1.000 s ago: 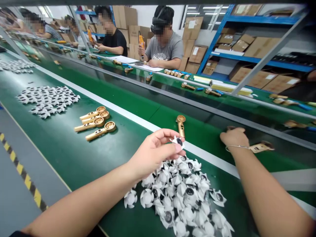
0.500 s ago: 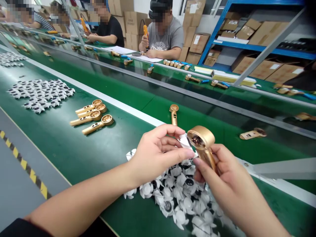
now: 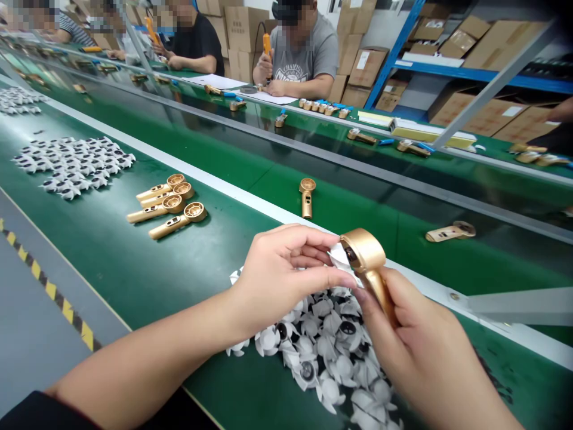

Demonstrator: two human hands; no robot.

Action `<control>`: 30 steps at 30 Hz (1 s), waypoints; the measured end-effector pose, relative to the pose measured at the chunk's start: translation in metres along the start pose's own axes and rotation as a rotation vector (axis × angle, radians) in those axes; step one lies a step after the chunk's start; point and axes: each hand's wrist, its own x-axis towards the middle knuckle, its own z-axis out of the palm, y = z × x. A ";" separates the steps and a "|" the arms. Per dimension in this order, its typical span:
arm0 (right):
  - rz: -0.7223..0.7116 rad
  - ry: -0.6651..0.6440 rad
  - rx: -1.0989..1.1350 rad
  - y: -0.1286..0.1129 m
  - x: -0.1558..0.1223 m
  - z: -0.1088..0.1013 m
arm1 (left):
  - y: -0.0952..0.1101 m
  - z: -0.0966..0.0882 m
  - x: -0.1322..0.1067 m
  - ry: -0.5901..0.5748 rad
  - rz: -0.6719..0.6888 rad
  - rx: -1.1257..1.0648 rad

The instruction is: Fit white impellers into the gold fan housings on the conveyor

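Note:
My left hand point(image 3: 290, 269) pinches a white fan blade point(image 3: 339, 257) between thumb and fingertips, right at the open face of a gold handheld fan housing point(image 3: 367, 248). Closed round the housing's handle is my right hand point(image 3: 412, 325), which keeps the round head tilted toward the blade. The blade's far side is hidden by the housing rim, so I cannot tell how far in it sits. Beneath both hands lies a loose pile of white fan blades point(image 3: 329, 391), some showing dark round centres.
Several gold housings point(image 3: 168, 227) lie at left, beside spread white blades point(image 3: 76, 164). A gold housing point(image 3: 307, 200) and another piece point(image 3: 450, 232) rest on the green belt point(image 3: 250, 173). A metal bracket point(image 3: 514, 306) stands at right. Across the line, a person point(image 3: 304, 54) holds an orange tool point(image 3: 267, 48).
The housing's head has turned so its open face points more to the left, against the blade. Housings on the belt have shifted slightly left in view.

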 end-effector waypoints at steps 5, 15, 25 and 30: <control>-0.185 0.112 -0.200 0.010 -0.001 0.005 | 0.004 -0.001 0.002 0.004 -0.149 -0.091; -0.257 0.192 -0.359 0.010 -0.001 0.021 | -0.010 -0.003 0.009 -0.036 -0.338 -0.334; 0.172 -0.085 -0.439 0.044 0.048 -0.001 | 0.013 -0.045 0.034 -0.037 -0.146 0.630; 0.342 -0.158 -0.590 0.095 0.126 0.016 | 0.016 -0.078 0.053 -0.308 -0.102 1.380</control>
